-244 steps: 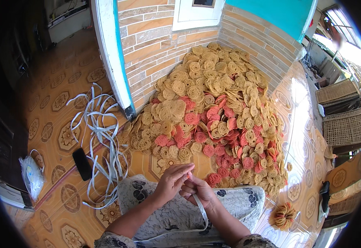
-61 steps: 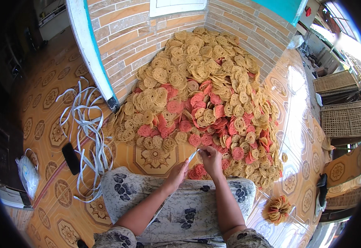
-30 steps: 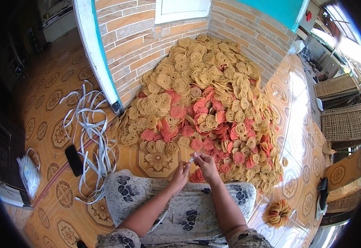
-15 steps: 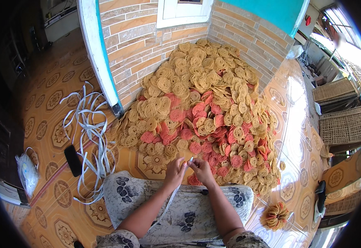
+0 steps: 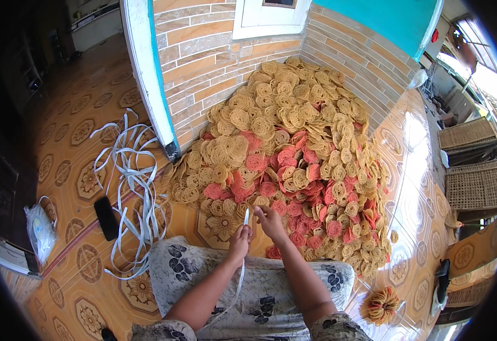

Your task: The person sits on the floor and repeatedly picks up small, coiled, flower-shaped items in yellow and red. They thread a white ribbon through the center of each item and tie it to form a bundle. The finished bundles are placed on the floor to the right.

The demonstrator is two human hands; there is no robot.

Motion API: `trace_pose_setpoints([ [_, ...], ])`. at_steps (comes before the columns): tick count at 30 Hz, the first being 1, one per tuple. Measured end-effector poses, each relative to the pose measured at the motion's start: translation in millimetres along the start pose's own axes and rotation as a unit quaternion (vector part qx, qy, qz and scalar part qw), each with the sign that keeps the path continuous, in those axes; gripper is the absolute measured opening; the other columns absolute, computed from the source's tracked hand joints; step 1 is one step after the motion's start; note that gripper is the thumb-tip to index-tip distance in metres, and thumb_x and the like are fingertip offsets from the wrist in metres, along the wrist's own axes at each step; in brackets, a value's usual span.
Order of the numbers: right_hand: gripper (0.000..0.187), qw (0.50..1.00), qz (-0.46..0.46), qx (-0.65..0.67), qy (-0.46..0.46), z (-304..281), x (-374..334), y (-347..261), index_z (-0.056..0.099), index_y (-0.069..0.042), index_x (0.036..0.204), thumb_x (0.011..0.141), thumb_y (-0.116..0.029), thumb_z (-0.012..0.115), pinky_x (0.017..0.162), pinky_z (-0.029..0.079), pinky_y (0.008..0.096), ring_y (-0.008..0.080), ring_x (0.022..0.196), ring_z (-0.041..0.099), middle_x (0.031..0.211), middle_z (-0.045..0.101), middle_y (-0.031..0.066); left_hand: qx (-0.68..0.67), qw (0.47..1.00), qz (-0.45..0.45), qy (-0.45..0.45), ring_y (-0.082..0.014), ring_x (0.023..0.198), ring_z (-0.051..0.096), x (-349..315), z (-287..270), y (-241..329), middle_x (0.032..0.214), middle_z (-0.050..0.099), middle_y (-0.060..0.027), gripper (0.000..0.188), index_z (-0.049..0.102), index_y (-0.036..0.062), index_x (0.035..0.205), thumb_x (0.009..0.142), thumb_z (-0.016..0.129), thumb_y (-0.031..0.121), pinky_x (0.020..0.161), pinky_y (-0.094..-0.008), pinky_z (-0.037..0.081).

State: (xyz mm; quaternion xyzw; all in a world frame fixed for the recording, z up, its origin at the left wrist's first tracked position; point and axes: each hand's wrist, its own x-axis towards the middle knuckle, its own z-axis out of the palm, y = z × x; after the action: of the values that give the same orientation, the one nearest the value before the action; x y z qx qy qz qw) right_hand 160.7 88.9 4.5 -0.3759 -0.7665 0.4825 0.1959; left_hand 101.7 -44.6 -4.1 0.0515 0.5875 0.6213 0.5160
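Note:
My left hand is closed around a flat white strap, above my patterned clothing. One end of the strap sticks up from the fingers; the rest trails down across my lap. Just right of that end is my right hand, its thumb and fingers bent together and apart from the strap. Whether something small is pinched there is hidden. Beyond both hands rises a big pile of round, lacy, coiled discs, mostly tan, with pink ones in the middle and lower part.
Loose white straps lie tangled on the tiled floor at left, beside a black phone and a clear plastic bag. At lower right sits a round bundle of discs. Brick-patterned walls back the pile; woven racks stand far right.
My right hand has come away from the strap's end, slightly up and to the right. The left hand keeps hold, and more of the end now shows. The whole view has shifted slightly.

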Motion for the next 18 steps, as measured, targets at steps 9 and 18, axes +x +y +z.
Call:
trace_pose_setpoints([
  [9,0.028,0.93,-0.239,-0.278,0.033,3.5,17.9,30.3,0.065,0.0,0.107,0.081,-0.007,0.066,0.076,0.054,0.0422,0.034,0.084,0.064,0.099,0.064,0.0172,0.019,0.999,0.023,-0.015,-0.0024,0.042,0.025,13.0,0.9,7.0,0.061,0.031,0.0088,0.03,0.047,0.0146,0.087,0.105,0.039,0.037,0.037,-0.021,0.019],
  [18,0.018,0.969,0.068,0.236,-0.03,-56.9,3.4,18.3,0.059,0.007,0.1,0.088,-0.003,0.067,0.076,0.056,0.0288,0.0164,0.086,0.067,0.092,0.068,0.0114,0.123,0.979,0.05,-0.155,-0.0023,0.047,0.027,25.2,13.7,-4.1,0.062,0.032,0.0081,0.028,0.049,0.0121,0.09,0.106,0.037,0.033,0.039,-0.0209,0.021],
])
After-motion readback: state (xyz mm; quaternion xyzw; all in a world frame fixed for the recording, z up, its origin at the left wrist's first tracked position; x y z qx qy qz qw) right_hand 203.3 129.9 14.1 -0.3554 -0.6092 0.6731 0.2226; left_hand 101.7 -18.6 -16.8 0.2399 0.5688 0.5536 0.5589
